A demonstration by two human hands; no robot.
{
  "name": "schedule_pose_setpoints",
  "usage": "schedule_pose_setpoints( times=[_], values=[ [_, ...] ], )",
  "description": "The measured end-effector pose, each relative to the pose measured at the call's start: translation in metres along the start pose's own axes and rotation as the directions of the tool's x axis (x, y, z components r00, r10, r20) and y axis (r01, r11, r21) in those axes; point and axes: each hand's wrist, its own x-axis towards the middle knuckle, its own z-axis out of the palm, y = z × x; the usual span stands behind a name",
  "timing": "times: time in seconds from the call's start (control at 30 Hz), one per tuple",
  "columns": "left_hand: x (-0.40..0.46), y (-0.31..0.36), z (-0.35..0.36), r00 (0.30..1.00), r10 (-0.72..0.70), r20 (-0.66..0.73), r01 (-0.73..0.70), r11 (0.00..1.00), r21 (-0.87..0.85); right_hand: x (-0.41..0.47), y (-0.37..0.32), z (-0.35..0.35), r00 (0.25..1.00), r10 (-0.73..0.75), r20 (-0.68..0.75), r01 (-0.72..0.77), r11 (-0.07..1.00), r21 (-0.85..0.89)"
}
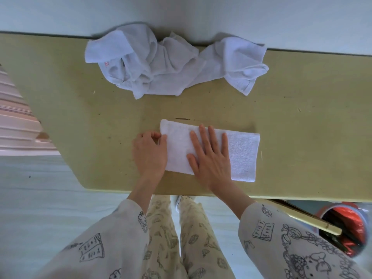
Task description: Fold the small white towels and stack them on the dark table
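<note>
White terry half hidden under two hands: the folded towel (209, 151) lies near the front edge of the table (302, 137). Right hand (211, 156) presses flat on it, fingers straight and spread. Left hand (150, 152) pinches its left edge, fingertips curled out of sight. Behind, a crumpled pile of towels (171, 63) waits, count unclear.

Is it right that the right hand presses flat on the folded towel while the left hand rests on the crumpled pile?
Not quite. In the head view the left hand pinches the folded towel's left edge; the crumpled pile lies untouched. The right hand does press flat.
</note>
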Motion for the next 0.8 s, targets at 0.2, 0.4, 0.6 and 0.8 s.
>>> schedule_pose_setpoints(
  times=[0.2,0.4,0.6,0.8],
  values=[
    [0.002,0.008,-0.008,0.982,-0.101,0.159,0.114,0.990,-0.081,0.001,-0.002,0.000,1.000,0.011,0.014,-0.011,1.000,0.003],
    [0.005,0.015,-0.021,0.981,0.029,0.190,-0.022,0.999,-0.042,0.001,0.000,-0.007,0.999,0.036,0.016,-0.037,0.995,0.089],
    [-0.009,0.051,-0.042,0.964,0.252,0.079,-0.249,0.967,-0.046,-0.016,0.013,-0.045,0.973,0.197,-0.121,-0.132,0.904,0.406],
    [-0.052,0.077,0.000,0.877,0.441,0.190,-0.437,0.897,-0.060,-0.039,0.043,-0.077,0.703,0.662,0.259,-0.514,0.222,0.828]
  ],
)
